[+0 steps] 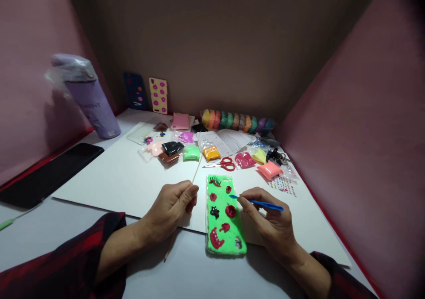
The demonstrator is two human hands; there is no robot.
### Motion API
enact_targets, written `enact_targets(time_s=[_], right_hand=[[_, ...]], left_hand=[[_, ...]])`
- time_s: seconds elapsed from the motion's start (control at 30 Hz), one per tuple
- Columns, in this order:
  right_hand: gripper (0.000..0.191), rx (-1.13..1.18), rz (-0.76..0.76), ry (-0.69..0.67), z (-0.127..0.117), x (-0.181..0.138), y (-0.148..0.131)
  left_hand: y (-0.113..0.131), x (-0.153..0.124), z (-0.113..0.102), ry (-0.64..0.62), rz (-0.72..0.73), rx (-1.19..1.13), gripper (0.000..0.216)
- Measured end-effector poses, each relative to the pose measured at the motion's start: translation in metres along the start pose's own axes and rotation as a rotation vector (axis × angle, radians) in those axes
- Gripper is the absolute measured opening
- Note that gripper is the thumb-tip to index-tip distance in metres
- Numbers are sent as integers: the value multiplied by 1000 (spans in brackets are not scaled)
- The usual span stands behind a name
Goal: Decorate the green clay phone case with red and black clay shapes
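A phone case covered in bright green clay [225,228] lies on the white sheet in front of me, with red and black clay shapes on it. My right hand [268,221] pinches a thin blue modelling tool [257,202]; its tip sits at the case's right edge near a red clay flower [230,210]. My left hand [172,206] rests just left of the case, fingers curled around a long wooden skewer [195,170] that runs under the hand.
Small bags of coloured clay [186,151], red scissors [223,163] and a sticker sheet [282,186] lie behind the case. A row of clay packs [237,120] lines the back wall beside two decorated cases [158,95]. A purple bottle [88,97] and a black phone [49,173] sit at left.
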State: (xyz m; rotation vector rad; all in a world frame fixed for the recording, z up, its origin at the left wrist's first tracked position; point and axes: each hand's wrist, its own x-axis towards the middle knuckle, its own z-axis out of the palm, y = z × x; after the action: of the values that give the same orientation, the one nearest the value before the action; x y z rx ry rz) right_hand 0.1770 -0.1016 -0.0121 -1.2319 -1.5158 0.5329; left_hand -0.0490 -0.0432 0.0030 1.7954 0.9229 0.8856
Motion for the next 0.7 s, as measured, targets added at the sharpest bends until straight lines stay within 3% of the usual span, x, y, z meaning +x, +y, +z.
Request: enact_targets(time_s=[0.47,0.7], right_hand=[[5,17,9,-22,1,-1,2],[5,-1,5,-9,1,0,2]], left_hand=[[-3,3,-1,-89,-310,-412,52],[-2,0,-2,-62,-110,-277,48]])
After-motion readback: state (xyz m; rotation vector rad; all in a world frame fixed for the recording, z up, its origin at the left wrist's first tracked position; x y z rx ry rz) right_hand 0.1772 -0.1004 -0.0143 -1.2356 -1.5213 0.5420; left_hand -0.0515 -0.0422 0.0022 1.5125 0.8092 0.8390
